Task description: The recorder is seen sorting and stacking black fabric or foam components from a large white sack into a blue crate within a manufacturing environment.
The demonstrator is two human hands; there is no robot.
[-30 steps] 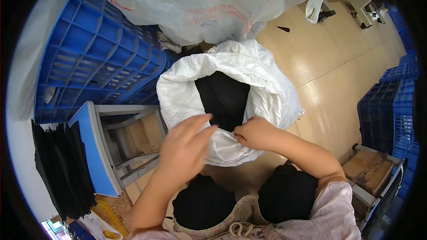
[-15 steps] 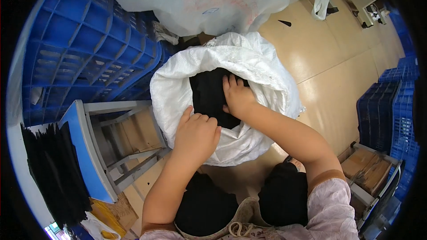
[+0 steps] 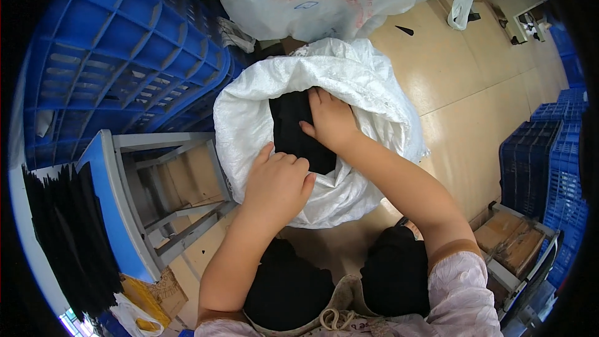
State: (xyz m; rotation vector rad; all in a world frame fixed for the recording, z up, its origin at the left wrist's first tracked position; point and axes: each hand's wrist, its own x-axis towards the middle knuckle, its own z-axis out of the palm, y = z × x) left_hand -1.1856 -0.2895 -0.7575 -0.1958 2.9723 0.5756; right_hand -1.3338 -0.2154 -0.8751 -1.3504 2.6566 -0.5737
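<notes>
A white woven sack [image 3: 387,81] stands in front of me with its rim rolled outward. Folded black cloth [image 3: 290,126] fills the part of its mouth that I can see. My left hand [image 3: 277,181] is closed over the near left rim, with the fingers bent into the opening and the fingertips partly hidden. My right hand [image 3: 332,122] reaches in from the right and lies on the black cloth, its fingers stretched toward the far side and the thumb apart.
Blue plastic crates [image 3: 125,50] rise at the left, beside a blue-topped stool [image 3: 121,212] bearing a stack of black pieces [image 3: 75,237]. A large translucent plastic bag [image 3: 299,0] bulges beyond the sack. More blue crates [image 3: 530,156] and a cardboard box [image 3: 508,243] stand at the right.
My right hand has slid slightly toward the far left inside the sack, and its fingers lie closer together. My left hand stays at the rim. The view has shifted a little.
</notes>
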